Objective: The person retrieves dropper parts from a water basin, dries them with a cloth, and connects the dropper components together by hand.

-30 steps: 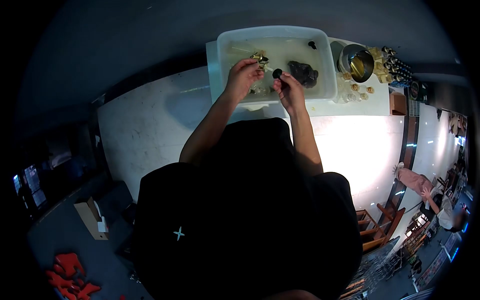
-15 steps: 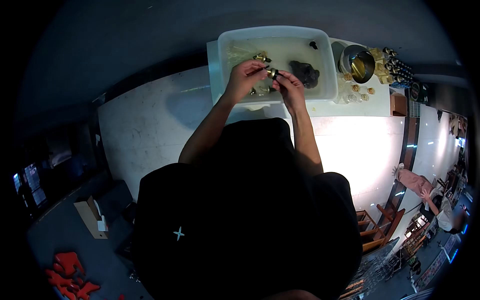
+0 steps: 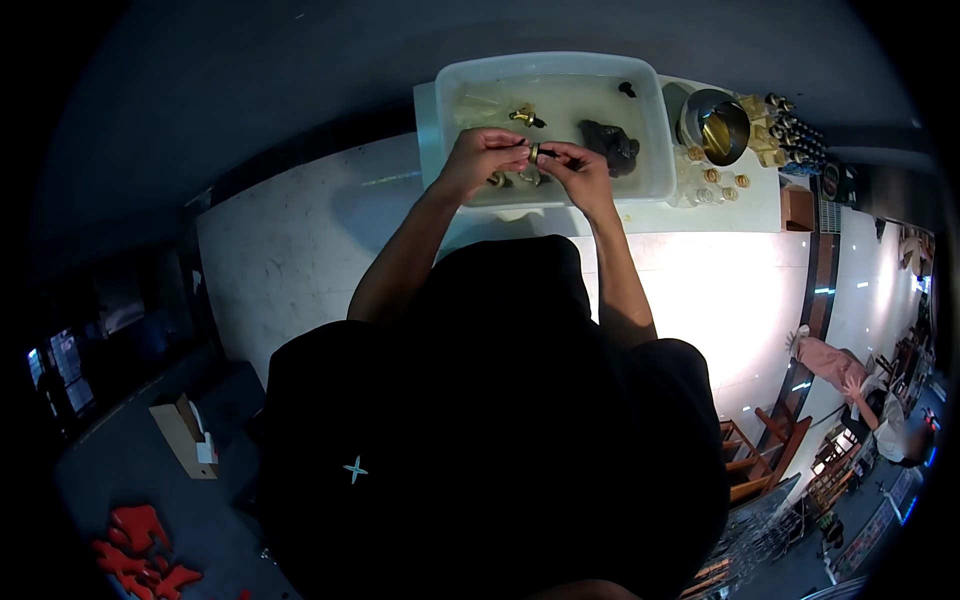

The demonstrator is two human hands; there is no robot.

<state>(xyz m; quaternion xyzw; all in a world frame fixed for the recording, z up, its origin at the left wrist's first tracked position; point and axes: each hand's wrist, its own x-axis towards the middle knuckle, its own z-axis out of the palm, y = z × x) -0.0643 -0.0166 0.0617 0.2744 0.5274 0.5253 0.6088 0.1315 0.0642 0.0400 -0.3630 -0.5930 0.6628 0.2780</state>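
My left hand (image 3: 476,162) and my right hand (image 3: 584,178) meet over a white plastic tub (image 3: 667,130) of cloudy water. Between them is a small gold-and-black fitting (image 3: 535,153), pinched by the fingertips of both hands; its exact kind is too small to make out. Below the hands, partly hidden, more small gold pieces (image 3: 498,180) lie in the tub. Another gold-and-black fitting (image 3: 525,117) lies just beyond my fingers. A dark wet cloth (image 3: 610,147) rests in the water to the right, and a small black piece (image 3: 627,90) sits near the far right corner.
Right of the tub stand a metal bowl (image 3: 722,128), several small clear-and-gold pieces (image 3: 712,176) and rows of gold-and-black fittings (image 3: 785,130). A brown box (image 3: 797,211) is at the table's end. Wooden chairs (image 3: 748,465) and a person in pink (image 3: 825,362) are farther right.
Both hands have come slightly lower and nearer to me with the fitting, and my left hand has shifted a little left. The fitting has turned in the fingers.
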